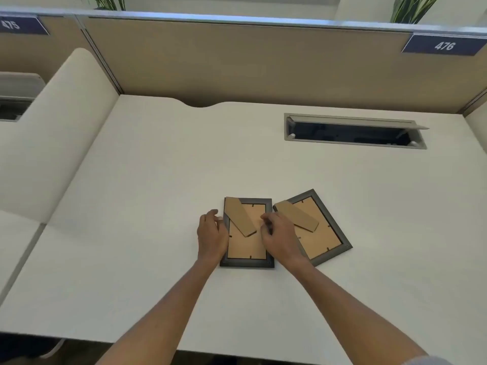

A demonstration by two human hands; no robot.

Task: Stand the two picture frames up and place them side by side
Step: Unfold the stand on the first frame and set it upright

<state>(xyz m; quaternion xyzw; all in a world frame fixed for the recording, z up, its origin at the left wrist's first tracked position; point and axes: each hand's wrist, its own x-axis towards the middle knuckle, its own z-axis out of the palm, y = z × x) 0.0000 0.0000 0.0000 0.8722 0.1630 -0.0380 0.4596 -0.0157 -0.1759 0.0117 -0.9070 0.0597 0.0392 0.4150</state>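
Two dark picture frames lie face down on the white desk, brown backs and cardboard stands up. The left frame (246, 248) lies straight. The right frame (320, 235) is turned at an angle, its near corner touching the left one. My left hand (212, 237) rests on the left frame's left edge, fingers curled over the rim. My right hand (279, 237) sits over that frame's right edge with fingers bent onto the backing, and it hides the seam between the two frames. Whether either hand actually grips the frame is unclear.
An open cable slot (353, 134) with a raised lid is set into the desk at the back right. A tan partition (250, 61) runs behind the desk, and a cream side panel (52, 133) stands to the left. The desk's front edge is close to me.
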